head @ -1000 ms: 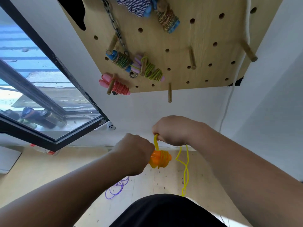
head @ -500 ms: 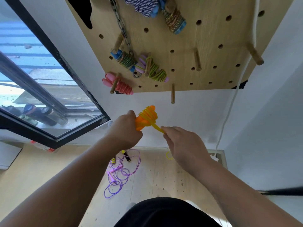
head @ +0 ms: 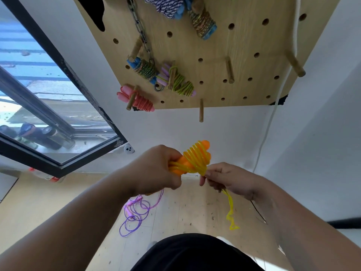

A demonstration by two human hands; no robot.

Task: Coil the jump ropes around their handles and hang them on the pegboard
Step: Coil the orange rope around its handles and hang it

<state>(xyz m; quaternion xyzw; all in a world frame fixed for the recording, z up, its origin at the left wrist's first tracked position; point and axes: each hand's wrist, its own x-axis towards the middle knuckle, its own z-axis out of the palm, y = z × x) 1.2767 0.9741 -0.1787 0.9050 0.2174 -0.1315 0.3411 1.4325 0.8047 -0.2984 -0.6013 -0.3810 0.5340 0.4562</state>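
My left hand (head: 156, 171) grips the orange handles (head: 203, 145) of a jump rope, with yellow rope (head: 195, 159) wound in many turns around them. Just right of the coil, my right hand (head: 230, 180) pinches the rope, and its loose yellow tail (head: 231, 214) hangs below the hand. Above on the wall is the wooden pegboard (head: 244, 42), where several coiled ropes hang: a pink one (head: 140, 101), a green-and-lilac one (head: 179, 81) and a blue-handled one (head: 143, 68). A purple jump rope (head: 136, 214) lies loose on the floor.
Bare wooden pegs stick out at the board's lower edge (head: 201, 110), middle (head: 229, 69) and right (head: 296, 64). A metal chain (head: 142, 36) hangs on the board. A white cord (head: 273, 114) runs down the wall. An open window (head: 48, 114) is at left.
Both hands rose with the bundle from waist level. More yellow turns lie around the handles, and the hanging tail is shorter. My right hand moved to the coil's right side.
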